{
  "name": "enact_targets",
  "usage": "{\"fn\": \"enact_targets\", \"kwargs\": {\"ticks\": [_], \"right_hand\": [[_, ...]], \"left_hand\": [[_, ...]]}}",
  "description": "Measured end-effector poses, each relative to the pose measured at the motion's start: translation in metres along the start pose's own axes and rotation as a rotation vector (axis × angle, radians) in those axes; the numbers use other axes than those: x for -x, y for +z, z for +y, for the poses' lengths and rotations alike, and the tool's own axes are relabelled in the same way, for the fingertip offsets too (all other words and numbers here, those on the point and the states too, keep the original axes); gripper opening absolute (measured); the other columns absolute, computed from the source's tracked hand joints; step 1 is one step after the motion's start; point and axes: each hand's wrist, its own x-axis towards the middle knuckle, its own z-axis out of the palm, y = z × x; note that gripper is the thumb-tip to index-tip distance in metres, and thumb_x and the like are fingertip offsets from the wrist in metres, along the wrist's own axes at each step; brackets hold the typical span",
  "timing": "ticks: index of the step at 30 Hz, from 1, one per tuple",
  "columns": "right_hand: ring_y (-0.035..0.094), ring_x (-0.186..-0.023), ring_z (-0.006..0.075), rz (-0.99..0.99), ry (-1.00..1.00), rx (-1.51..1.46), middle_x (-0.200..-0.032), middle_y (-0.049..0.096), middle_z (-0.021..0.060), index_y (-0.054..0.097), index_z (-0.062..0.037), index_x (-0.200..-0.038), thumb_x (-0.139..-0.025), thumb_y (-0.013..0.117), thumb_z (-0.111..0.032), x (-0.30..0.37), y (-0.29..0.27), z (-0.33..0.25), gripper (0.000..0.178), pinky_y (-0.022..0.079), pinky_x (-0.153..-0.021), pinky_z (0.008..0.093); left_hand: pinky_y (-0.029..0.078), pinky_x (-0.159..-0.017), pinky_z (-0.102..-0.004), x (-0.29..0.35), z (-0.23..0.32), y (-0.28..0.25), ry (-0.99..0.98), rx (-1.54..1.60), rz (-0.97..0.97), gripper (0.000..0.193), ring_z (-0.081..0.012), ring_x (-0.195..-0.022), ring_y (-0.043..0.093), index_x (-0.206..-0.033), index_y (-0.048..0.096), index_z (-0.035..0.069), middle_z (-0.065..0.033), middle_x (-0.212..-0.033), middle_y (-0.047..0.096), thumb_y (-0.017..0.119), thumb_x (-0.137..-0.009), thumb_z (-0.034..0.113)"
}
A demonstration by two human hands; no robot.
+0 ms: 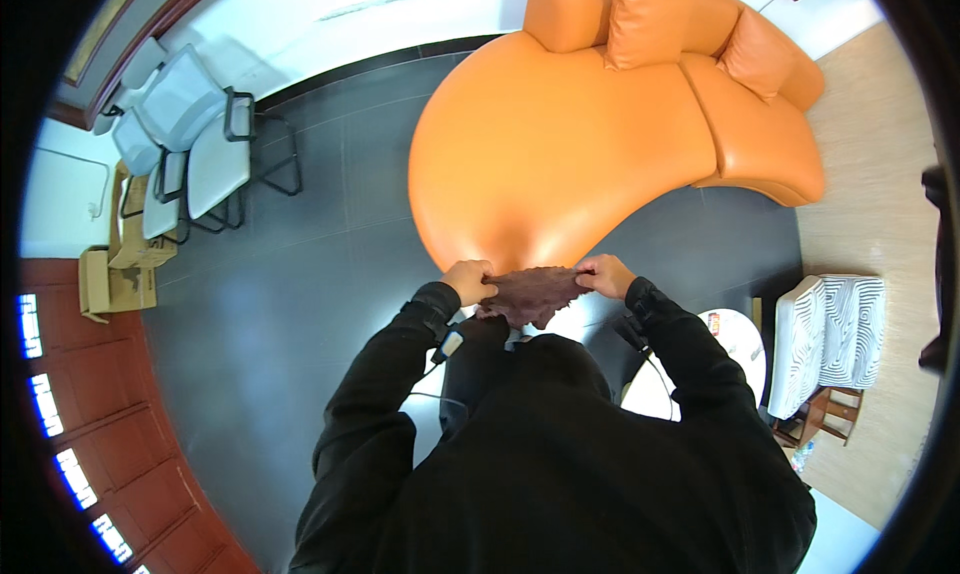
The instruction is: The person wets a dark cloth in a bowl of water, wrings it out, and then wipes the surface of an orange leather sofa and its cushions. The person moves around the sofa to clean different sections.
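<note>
A dark reddish-brown cloth (535,294) with wavy, ruffled edges stretches between my two hands. My left hand (470,282) is closed on its left end, thumb and fingers pinched together. At the opposite end, my right hand (606,276) pinches the upper right corner. The cloth sags a little in the middle, just in front of the near tip of an orange sofa (560,144). Whether it touches the sofa I cannot tell. Black sleeves cover both of my arms, with a band at each wrist.
Two orange cushions (650,22) lean on the sofa's back. Grey-white chairs (220,154) and cardboard boxes (130,282) stand at the left. To my right are a white round table (738,339), a patterned folded seat (830,339) and a small wooden stool (838,414).
</note>
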Motion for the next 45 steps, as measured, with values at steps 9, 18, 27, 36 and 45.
{"fn": "enact_targets", "kwargs": {"ticks": [9, 18, 27, 36, 45], "right_hand": [[0.066, -0.078, 0.0206, 0.365, -0.171, 0.193, -0.084, 0.067, 0.0088, 0.068, -0.0016, -0.095, -0.089, 0.066, -0.008, -0.114, -0.113, -0.064, 0.01, 0.052, -0.071, 0.0345], [0.065, -0.087, 0.0305, 0.501, -0.48, 0.479, -0.088, 0.064, 0.0098, 0.072, -0.0089, -0.095, -0.084, 0.067, -0.011, -0.202, -0.122, -0.021, 0.012, 0.054, -0.075, 0.0416], [0.061, -0.104, 0.0291, -0.08, -0.027, 0.628, -0.102, 0.065, 0.0102, 0.071, -0.0106, -0.098, -0.087, 0.063, -0.022, -0.237, -0.014, 0.129, 0.019, 0.045, -0.092, 0.0467], [0.033, -0.141, 0.0392, 0.331, -0.426, 0.558, -0.151, 0.039, 0.0189, 0.052, -0.009, -0.139, -0.092, 0.06, -0.033, -0.333, 0.0, 0.126, 0.053, 0.032, -0.112, 0.0512], [0.03, -0.145, 0.0349, 0.363, -0.474, 0.708, -0.156, 0.035, 0.0177, 0.043, -0.0093, -0.147, -0.095, 0.054, -0.042, -0.415, 0.022, 0.131, 0.063, 0.024, -0.117, 0.0537]], "left_hand": [[0.055, -0.069, -0.0329, -0.117, 0.003, -0.137, 0.001, 0.093, 0.33, 0.011, -0.0198, -0.074, 0.071, -0.089, 0.062, 0.001, -0.0113, -0.08, 0.072, 0.071, -0.084, 0.006], [0.053, -0.07, -0.0449, -0.166, -0.013, -0.128, 0.034, -0.199, 0.547, 0.012, -0.0361, -0.08, 0.066, -0.088, 0.062, 0.008, -0.0139, -0.084, 0.066, 0.068, -0.079, 0.012], [0.043, -0.1, -0.0459, -0.204, -0.097, 0.032, -0.218, -0.449, -0.069, 0.04, -0.0314, -0.12, 0.053, -0.118, 0.065, 0.014, -0.0124, -0.125, 0.057, 0.072, -0.081, 0.028], [0.022, -0.121, -0.0463, -0.304, -0.122, 0.033, 0.052, -0.435, 0.421, 0.082, -0.0317, -0.15, 0.022, -0.146, 0.041, 0.003, -0.0155, -0.158, 0.031, 0.074, -0.082, 0.042], [0.013, -0.121, -0.0546, -0.357, -0.169, 0.041, -0.133, -0.624, 0.343, 0.097, -0.0344, -0.152, 0.016, -0.153, 0.029, -0.001, -0.0193, -0.161, 0.023, 0.061, -0.083, 0.058]]}}
